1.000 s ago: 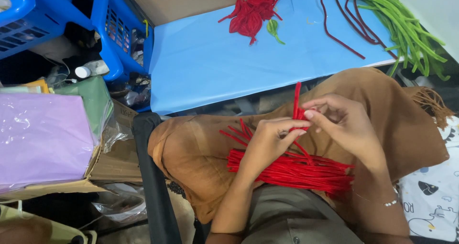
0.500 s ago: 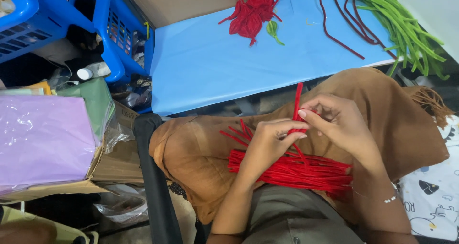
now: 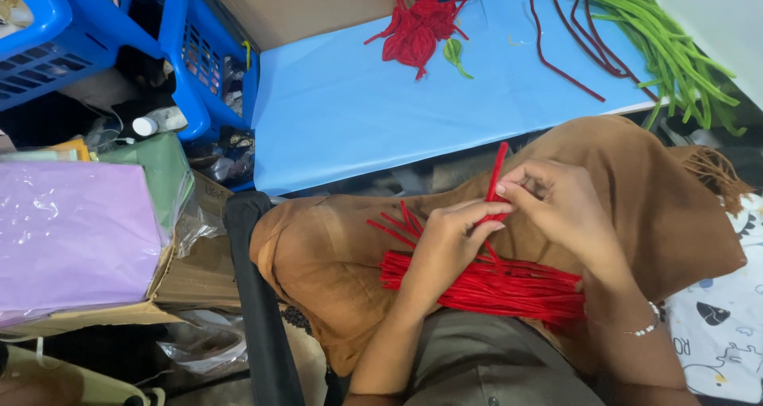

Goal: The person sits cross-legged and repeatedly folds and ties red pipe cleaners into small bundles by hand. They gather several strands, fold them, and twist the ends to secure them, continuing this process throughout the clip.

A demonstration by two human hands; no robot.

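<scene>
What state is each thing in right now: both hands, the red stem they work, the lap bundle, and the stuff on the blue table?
Left hand: pinching the red stem.
Right hand: grip closed on the same stem.
Red stem: held, tip pointing up.
Red bundle: lying across the lap.
Red finished pile: on the blue table, untouched.
Green stems: loose at the table edge.
Dark red stems: lying separately.

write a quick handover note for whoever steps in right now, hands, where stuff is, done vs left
Left hand and right hand both pinch one red pipe cleaner, held upright over the lap.
Bundle of red pipe cleaners lies across the lap on the brown cloth.
On the blue table: a finished-looking red twisted cluster, dark red stems, green stems.
Left: most of the lap bundle is unworked.
</scene>
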